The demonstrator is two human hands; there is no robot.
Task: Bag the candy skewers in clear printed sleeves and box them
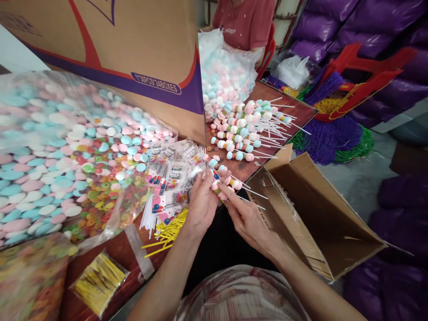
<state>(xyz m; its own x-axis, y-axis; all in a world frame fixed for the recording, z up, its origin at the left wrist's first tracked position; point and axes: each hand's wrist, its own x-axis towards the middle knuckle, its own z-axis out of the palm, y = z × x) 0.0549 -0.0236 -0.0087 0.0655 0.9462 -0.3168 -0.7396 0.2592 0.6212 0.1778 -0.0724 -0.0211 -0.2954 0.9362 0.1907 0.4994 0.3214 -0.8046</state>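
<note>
Just above the table's near edge, my left hand (201, 206) and my right hand (245, 211) come together around a few marshmallow skewers (235, 183). Pastel sweets are threaded on their white sticks, which point out to the right. The fingers of my left hand are closed at the sweets' left side. Those of my right hand close on them from the right, partly hiding them. A small blue-printed patch shows between the fingers; I cannot make out what it belongs to. Left of my hands lie printed clear packets (175, 171) and yellow twist ties (172, 229).
Finished-looking skewers (240, 129) are heaped beyond my hands. Loose marshmallows (36, 187) and gummy rings (100, 205) spread leftward. A tall printed carton (160, 53) stands behind; an open cardboard box (321, 214) sits right. A person in a red shirt (244, 22) sits across.
</note>
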